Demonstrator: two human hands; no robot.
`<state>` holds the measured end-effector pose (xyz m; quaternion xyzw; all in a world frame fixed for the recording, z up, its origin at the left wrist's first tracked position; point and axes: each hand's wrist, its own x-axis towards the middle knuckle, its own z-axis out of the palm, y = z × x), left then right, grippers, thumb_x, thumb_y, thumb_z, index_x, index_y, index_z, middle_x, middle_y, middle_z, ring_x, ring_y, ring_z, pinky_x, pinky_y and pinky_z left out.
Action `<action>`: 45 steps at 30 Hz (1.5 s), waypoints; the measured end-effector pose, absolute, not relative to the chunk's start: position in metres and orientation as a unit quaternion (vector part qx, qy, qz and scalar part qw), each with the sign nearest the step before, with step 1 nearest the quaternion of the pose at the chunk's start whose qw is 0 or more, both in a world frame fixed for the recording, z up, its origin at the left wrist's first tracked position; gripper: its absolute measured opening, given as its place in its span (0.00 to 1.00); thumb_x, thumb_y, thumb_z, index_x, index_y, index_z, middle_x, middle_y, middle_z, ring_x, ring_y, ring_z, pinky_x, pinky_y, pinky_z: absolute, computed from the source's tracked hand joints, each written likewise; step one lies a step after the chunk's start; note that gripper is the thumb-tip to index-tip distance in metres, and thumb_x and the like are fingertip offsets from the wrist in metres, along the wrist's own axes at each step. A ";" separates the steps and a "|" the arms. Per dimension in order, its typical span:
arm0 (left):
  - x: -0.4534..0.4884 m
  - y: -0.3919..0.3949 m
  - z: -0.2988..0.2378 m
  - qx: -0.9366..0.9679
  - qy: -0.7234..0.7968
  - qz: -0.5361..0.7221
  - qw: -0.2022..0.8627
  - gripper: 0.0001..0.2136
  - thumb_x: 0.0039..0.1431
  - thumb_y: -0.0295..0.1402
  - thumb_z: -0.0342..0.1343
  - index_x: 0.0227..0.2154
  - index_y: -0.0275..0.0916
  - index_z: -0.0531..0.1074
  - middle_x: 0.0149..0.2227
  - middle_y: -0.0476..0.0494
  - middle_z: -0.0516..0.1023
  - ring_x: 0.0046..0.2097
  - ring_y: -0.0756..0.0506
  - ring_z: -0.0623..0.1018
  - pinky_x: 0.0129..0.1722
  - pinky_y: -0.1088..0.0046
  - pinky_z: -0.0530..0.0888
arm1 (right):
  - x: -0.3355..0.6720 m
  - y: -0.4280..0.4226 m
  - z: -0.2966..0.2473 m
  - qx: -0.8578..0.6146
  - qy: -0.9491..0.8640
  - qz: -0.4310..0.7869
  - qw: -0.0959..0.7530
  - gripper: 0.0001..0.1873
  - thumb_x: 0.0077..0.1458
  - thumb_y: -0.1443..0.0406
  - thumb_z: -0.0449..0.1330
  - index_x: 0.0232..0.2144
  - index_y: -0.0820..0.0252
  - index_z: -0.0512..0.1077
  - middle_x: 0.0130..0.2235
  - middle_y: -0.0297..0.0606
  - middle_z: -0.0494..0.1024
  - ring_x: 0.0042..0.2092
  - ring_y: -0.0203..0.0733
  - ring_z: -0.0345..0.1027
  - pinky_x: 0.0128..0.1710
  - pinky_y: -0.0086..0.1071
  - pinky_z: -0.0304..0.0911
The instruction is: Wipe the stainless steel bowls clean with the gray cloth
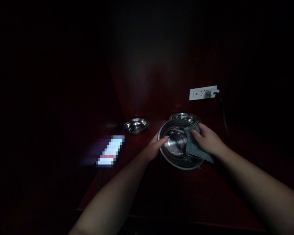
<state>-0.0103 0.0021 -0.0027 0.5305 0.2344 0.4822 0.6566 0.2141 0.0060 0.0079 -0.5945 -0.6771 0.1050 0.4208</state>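
A shiny metal bowl (175, 145) is held tilted above the dark red table, its inside facing me. My left hand (155, 147) grips the bowl's left rim, thumb inside and fingers hidden behind. On the right rim, my right hand (208, 138) is closed on a grey-green cloth (194, 145) that drapes over the rim and into the bowl. The thumb presses the cloth against the inner wall. Directly behind the held bowl is another metal dish (185, 117), partly covered by it. A smaller metal bowl (136, 126) stands upright to the left.
A lit phone-like screen (110, 151), pixelated, lies at the left with a thin cable below it. On the back wall is a white socket panel (202, 93) with a plug in it; a dark cord (224, 114) hangs at its right. The surroundings are very dark.
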 end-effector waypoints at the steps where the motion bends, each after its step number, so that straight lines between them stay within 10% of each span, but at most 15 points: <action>1: -0.011 0.003 -0.003 0.530 0.237 0.477 0.659 0.27 0.49 0.39 0.61 0.53 0.39 0.67 0.50 0.39 0.75 0.55 0.35 0.70 0.56 0.56 0.63 | 0.214 0.005 0.008 -0.593 -0.679 0.109 0.419 0.11 0.55 0.59 0.51 0.37 0.56 0.68 0.38 0.42 0.76 0.41 0.49 0.71 0.40 0.39 0.64; 14: -0.019 0.001 -0.003 0.523 0.261 0.377 0.719 0.23 0.49 0.39 0.61 0.48 0.36 0.72 0.40 0.37 0.80 0.45 0.38 0.77 0.51 0.58 0.66 | 0.210 -0.002 0.014 -0.542 -0.736 0.150 0.377 0.09 0.54 0.58 0.53 0.32 0.56 0.66 0.30 0.35 0.74 0.31 0.42 0.67 0.33 0.35 0.62; 28: -0.010 0.003 -0.020 0.484 0.170 0.425 0.746 0.34 0.52 0.58 0.49 0.57 0.41 0.63 0.56 0.35 0.69 0.58 0.32 0.67 0.53 0.51 0.65 | 0.208 0.007 0.010 -0.592 -0.588 0.237 0.498 0.11 0.53 0.55 0.54 0.32 0.56 0.66 0.29 0.36 0.74 0.28 0.41 0.67 0.25 0.33 0.61; 36: 0.001 -0.010 -0.019 0.478 0.145 0.518 0.694 0.40 0.47 0.43 0.63 0.62 0.47 0.51 0.59 0.38 0.66 0.57 0.34 0.69 0.53 0.56 0.66 | 0.199 0.006 0.003 -0.596 -0.577 0.234 0.507 0.12 0.53 0.56 0.53 0.35 0.58 0.67 0.31 0.39 0.75 0.31 0.44 0.68 0.28 0.33 0.63; 45: -0.009 -0.006 -0.012 0.456 0.198 0.482 0.722 0.34 0.43 0.40 0.63 0.56 0.40 0.63 0.51 0.37 0.74 0.52 0.33 0.73 0.49 0.56 0.69 | 0.199 0.008 -0.001 -0.593 -0.601 0.205 0.495 0.13 0.54 0.58 0.53 0.37 0.59 0.68 0.35 0.42 0.76 0.34 0.44 0.69 0.32 0.35 0.64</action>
